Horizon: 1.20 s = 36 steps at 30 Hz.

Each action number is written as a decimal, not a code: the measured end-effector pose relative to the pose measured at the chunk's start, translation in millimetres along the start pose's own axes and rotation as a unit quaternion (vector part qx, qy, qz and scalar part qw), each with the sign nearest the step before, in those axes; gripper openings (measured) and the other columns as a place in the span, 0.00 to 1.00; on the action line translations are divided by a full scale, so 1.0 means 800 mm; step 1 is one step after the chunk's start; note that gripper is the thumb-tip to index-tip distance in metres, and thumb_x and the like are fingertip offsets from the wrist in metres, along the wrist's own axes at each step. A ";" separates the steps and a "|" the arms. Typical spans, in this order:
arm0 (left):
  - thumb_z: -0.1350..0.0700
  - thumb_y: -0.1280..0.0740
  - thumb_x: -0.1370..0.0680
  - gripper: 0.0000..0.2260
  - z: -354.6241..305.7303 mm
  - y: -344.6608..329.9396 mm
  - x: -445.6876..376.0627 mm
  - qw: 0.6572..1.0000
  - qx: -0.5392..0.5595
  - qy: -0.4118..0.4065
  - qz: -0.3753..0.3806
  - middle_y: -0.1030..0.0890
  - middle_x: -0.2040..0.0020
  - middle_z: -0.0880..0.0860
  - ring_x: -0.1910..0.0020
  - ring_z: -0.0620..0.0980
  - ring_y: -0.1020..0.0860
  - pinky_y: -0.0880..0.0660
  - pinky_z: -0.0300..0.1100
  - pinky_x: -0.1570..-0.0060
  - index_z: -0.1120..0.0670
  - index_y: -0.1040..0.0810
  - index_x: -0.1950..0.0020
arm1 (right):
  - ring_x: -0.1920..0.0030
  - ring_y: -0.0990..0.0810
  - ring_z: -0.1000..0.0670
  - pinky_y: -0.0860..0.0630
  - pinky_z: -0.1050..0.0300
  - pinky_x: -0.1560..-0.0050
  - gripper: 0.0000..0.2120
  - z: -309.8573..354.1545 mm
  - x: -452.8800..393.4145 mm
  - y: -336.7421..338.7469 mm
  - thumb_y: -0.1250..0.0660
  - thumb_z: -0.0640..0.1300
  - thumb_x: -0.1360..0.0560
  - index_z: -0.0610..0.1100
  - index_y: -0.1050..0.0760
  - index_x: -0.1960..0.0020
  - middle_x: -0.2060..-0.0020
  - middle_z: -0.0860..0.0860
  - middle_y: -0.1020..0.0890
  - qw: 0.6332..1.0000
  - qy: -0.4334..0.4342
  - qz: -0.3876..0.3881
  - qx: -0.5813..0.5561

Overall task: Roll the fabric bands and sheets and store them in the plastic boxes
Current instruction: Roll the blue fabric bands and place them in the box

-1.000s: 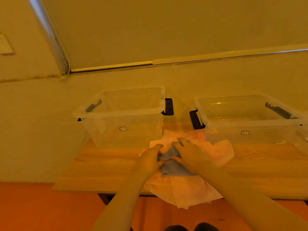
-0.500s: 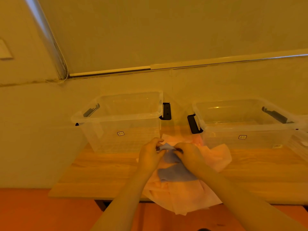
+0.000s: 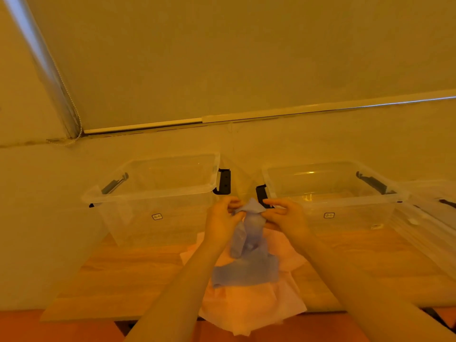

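Observation:
A blue fabric band (image 3: 249, 253) hangs from both my hands above the table, its lower end draped on a pile of pink sheets (image 3: 251, 307). My left hand (image 3: 222, 220) pinches the band's top left edge. My right hand (image 3: 286, 215) pinches its top right edge. Two clear plastic boxes stand behind the pile: the left box (image 3: 153, 193) and the right box (image 3: 333, 191), each with black latches and nothing visible inside.
The wooden table (image 3: 128, 275) runs left to right, and the pink sheets hang over its front edge. A wall and a window blind with a bead cord (image 3: 74, 119) rise right behind the boxes. Another clear lid or box (image 3: 434, 208) lies at far right.
Both hands have lifted the blue band up off the pink pile, from low on the table to box-rim height, and it now hangs stretched downward.

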<state>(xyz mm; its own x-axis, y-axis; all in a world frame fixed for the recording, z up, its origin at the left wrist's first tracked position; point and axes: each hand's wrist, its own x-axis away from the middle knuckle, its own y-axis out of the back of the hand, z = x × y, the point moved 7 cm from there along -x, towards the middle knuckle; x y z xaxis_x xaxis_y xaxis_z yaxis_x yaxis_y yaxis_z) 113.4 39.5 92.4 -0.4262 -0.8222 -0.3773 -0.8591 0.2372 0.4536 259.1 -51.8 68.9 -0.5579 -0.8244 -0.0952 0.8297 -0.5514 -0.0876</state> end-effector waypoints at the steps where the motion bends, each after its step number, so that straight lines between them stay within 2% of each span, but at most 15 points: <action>1: 0.64 0.29 0.27 0.14 -0.006 -0.006 -0.003 1.000 0.007 -0.002 0.006 0.20 0.49 0.55 0.50 0.48 0.23 0.25 0.38 0.51 0.61 0.23 0.42 | 0.58 0.17 0.49 0.18 0.60 0.60 0.15 0.002 0.000 0.008 0.31 0.30 0.27 0.42 0.23 0.44 0.58 0.44 0.17 0.999 -0.011 0.000 -0.034; 5: 0.63 0.29 0.26 0.13 -0.036 -0.034 -0.014 0.999 0.020 -0.021 0.027 0.20 0.49 0.55 0.51 0.49 0.21 0.23 0.40 0.52 0.60 0.22 0.42 | 0.57 0.17 0.50 0.18 0.60 0.58 0.13 0.017 -0.002 0.040 0.34 0.28 0.26 0.37 0.23 0.43 0.55 0.43 0.17 0.991 -0.025 0.001 -0.130; 8: 0.64 0.30 0.26 0.12 -0.069 -0.062 -0.019 0.997 0.029 -0.039 0.054 0.20 0.50 0.54 0.51 0.49 0.21 0.25 0.33 0.56 0.61 0.22 0.43 | 0.58 0.18 0.51 0.19 0.62 0.59 0.12 0.035 -0.003 0.069 0.36 0.26 0.26 0.34 0.23 0.44 0.57 0.44 0.17 0.986 -0.021 -0.012 -0.167; 9: 0.65 0.31 0.25 0.11 -0.081 -0.072 -0.020 0.996 0.031 -0.047 0.062 0.20 0.50 0.54 0.50 0.51 0.21 0.25 0.34 0.56 0.61 0.22 0.43 | 0.58 0.18 0.51 0.19 0.62 0.60 0.12 0.041 -0.003 0.079 0.37 0.26 0.26 0.34 0.24 0.45 0.57 0.44 0.18 0.984 -0.023 -0.012 -0.175; 12: 0.65 0.31 0.25 0.09 -0.116 -0.105 -0.024 0.992 0.058 -0.068 0.088 0.20 0.50 0.55 0.49 0.53 0.21 0.23 0.46 0.51 0.61 0.22 0.45 | 0.57 0.17 0.51 0.19 0.63 0.59 0.10 0.058 -0.003 0.113 0.36 0.27 0.25 0.36 0.24 0.46 0.56 0.44 0.17 0.983 -0.021 -0.019 -0.182; 13: 0.65 0.31 0.25 0.09 -0.127 -0.116 -0.024 0.991 0.070 -0.070 0.096 0.20 0.51 0.54 0.50 0.52 0.21 0.23 0.47 0.51 0.60 0.22 0.45 | 0.56 0.17 0.51 0.19 0.63 0.59 0.10 0.063 -0.003 0.125 0.35 0.28 0.26 0.36 0.23 0.47 0.56 0.44 0.17 0.982 -0.018 -0.024 -0.184; 16: 0.62 0.29 0.26 0.08 -0.151 -0.147 -0.026 0.989 0.088 -0.074 0.093 0.21 0.53 0.47 0.52 0.46 0.22 0.24 0.39 0.53 0.53 0.23 0.48 | 0.55 0.17 0.50 0.18 0.61 0.56 0.09 0.074 0.001 0.164 0.34 0.30 0.25 0.36 0.22 0.47 0.55 0.44 0.16 0.982 -0.008 -0.046 -0.184; 18: 0.60 0.28 0.26 0.09 -0.160 -0.166 -0.025 0.989 0.091 -0.078 0.092 0.21 0.53 0.47 0.51 0.47 0.21 0.23 0.41 0.52 0.52 0.23 0.49 | 0.54 0.16 0.49 0.18 0.60 0.57 0.07 0.076 0.005 0.187 0.34 0.31 0.25 0.36 0.22 0.48 0.55 0.44 0.16 0.979 -0.007 -0.064 -0.192; 21: 0.63 0.29 0.26 0.11 -0.160 -0.202 -0.020 0.987 0.079 -0.080 0.113 0.20 0.49 0.51 0.48 0.50 0.21 0.22 0.47 0.50 0.57 0.22 0.45 | 0.54 0.16 0.48 0.18 0.58 0.56 0.06 0.069 0.007 0.220 0.35 0.33 0.24 0.34 0.22 0.48 0.53 0.43 0.16 0.974 -0.017 -0.090 -0.209; 25: 0.64 0.30 0.26 0.14 -0.142 -0.242 -0.003 0.985 0.057 -0.079 0.140 0.20 0.44 0.53 0.45 0.52 0.21 0.23 0.44 0.51 0.58 0.22 0.40 | 0.49 0.18 0.45 0.21 0.54 0.48 0.10 0.040 0.011 0.252 0.35 0.35 0.23 0.33 0.23 0.43 0.48 0.41 0.18 0.971 -0.044 -0.118 -0.201; 28: 0.64 0.30 0.26 0.15 -0.126 -0.268 0.006 0.985 0.023 -0.080 0.151 0.21 0.41 0.56 0.43 0.54 0.21 0.23 0.47 0.48 0.58 0.22 0.39 | 0.52 0.18 0.48 0.20 0.58 0.55 0.06 0.014 0.016 0.270 0.36 0.35 0.22 0.38 0.21 0.50 0.51 0.43 0.18 0.975 -0.057 -0.134 -0.168; 31: 0.63 0.30 0.26 0.16 -0.108 -0.286 0.014 0.984 -0.015 -0.077 0.157 0.22 0.41 0.58 0.42 0.56 0.23 0.25 0.50 0.45 0.59 0.22 0.39 | 0.55 0.19 0.51 0.19 0.63 0.62 0.06 -0.010 0.023 0.282 0.37 0.36 0.22 0.41 0.22 0.53 0.54 0.45 0.19 0.977 -0.072 -0.151 -0.136; 33: 0.64 0.30 0.26 0.16 -0.097 -0.298 0.022 0.981 -0.026 -0.076 0.174 0.24 0.39 0.59 0.40 0.56 0.25 0.26 0.49 0.43 0.59 0.23 0.38 | 0.55 0.19 0.51 0.20 0.64 0.63 0.06 -0.027 0.027 0.288 0.38 0.36 0.22 0.39 0.22 0.52 0.52 0.44 0.19 0.977 -0.087 -0.149 -0.121; 36: 0.65 0.30 0.28 0.18 -0.085 -0.309 0.033 0.978 -0.044 -0.074 0.188 0.24 0.38 0.59 0.38 0.56 0.26 0.29 0.47 0.40 0.59 0.23 0.38 | 0.53 0.20 0.50 0.21 0.61 0.58 0.09 -0.047 0.032 0.295 0.38 0.35 0.21 0.35 0.23 0.43 0.45 0.41 0.21 0.981 -0.095 -0.155 -0.073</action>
<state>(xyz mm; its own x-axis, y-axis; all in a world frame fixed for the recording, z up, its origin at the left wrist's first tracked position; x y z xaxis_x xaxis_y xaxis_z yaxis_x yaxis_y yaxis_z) 333.6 -75.6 25.3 -0.7500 -0.5991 -0.2803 -0.6083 0.4585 0.6478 440.2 -198.2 8.3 -0.7580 -0.6362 0.1435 0.6011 -0.7669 -0.2247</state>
